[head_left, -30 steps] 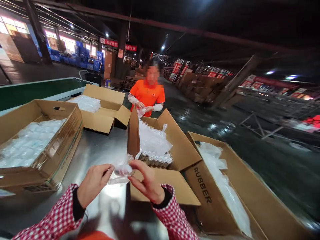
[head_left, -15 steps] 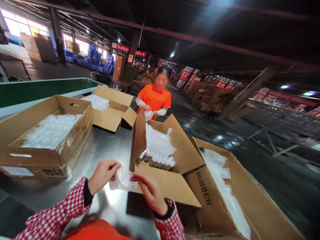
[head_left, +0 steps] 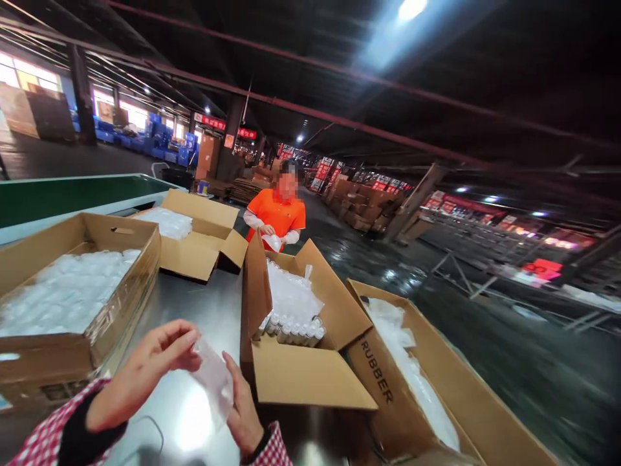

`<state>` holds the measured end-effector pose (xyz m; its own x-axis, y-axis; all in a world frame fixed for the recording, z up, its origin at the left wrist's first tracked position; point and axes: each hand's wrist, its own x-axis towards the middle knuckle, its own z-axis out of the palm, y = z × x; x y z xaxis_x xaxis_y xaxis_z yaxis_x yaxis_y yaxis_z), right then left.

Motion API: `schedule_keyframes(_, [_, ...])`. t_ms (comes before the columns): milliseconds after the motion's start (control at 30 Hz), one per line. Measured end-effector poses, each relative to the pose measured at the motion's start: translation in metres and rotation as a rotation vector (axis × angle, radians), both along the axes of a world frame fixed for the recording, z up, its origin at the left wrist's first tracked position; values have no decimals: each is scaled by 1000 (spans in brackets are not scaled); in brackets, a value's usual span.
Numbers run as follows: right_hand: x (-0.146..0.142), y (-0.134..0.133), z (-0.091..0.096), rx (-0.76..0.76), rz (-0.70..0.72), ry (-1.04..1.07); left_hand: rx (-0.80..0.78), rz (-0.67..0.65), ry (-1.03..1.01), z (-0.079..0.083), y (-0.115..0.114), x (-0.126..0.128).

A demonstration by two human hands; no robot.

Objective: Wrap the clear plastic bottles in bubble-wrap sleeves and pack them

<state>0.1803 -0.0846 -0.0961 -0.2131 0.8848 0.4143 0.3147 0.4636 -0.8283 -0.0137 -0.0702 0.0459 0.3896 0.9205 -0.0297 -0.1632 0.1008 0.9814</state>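
Over the metal table, my left hand point(head_left: 152, 366) pinches the upper left edge of a translucent bubble-wrap bag point(head_left: 213, 375). Closed along the bag's right side is my right hand point(head_left: 245, 408), its thumb or finger pointing up. The bag hangs tilted between both hands; whether anything is inside I cannot tell. Just beyond my right hand stands an open cardboard box point(head_left: 315, 382) with rows of small metal-capped containers point(head_left: 295, 330). A white plastic sheet point(head_left: 294, 291) covers part of them.
Left is a carton point(head_left: 123, 310) of clear-wrapped items; behind it sits another open box point(head_left: 187, 255). A box marked RUBBER point(head_left: 376, 372) holding white bags is at right. Across the table, a co-worker in orange point(head_left: 276, 213) handles a white bag. A green conveyor point(head_left: 72, 200) runs far left.
My view has shifted, so boxes appear further left. Both hands have moved left with the bag, which is now turned more upright. My right hand has shifted lower along the bag's side.
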Motion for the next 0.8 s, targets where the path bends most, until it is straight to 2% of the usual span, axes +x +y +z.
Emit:
schedule_keyframes(100, [-9, 0, 14, 28, 62, -6, 5, -71, 41, 0, 0, -38])
schedule_keyframes(200, [-17, 8, 29, 101, 33, 24, 81, -272, 426, 8, 11, -86])
schedule_keyframes(233, [-18, 11, 36, 123, 23, -7, 95, -301, 561, 13, 18, -100])
schedule_keyframes(267, [-20, 15, 45, 144, 31, -76, 115, -278, 663, 19, 26, -111])
schedule_keyframes(300, [-22, 19, 55, 165, 55, -170, 171, -189, 722, 26, 34, -118])
schedule_keyframes(367, [-29, 25, 76, 214, 118, -355, 429, 15, 759, 38, 46, -120])
schedule_keyframes(400, [-35, 29, 87, 237, 147, -421, 525, 58, 763, 42, 49, -115])
schedule_keyframes(467, [-47, 36, 105, 264, 163, -458, 662, -152, 833, 40, 52, -103])
schedule_keyframes(533, [-62, 46, 118, 258, 136, -373, 781, -249, 957, 29, 54, -94])
schedule_keyframes(567, [-69, 52, 122, 237, 109, -292, 853, -227, 1025, 22, 55, -92])
schedule_keyframes(633, [-86, 68, 127, 149, 50, -89, 1055, -95, 1154, 9, 63, -96])
schedule_keyframes(733, [-116, 96, 136, -121, 65, 136, 1386, 108, 1288, 0, 82, -114])
schedule_keyframes(800, [-137, 113, 143, -327, 114, 210, 1483, 149, 1352, 0, 100, -130])
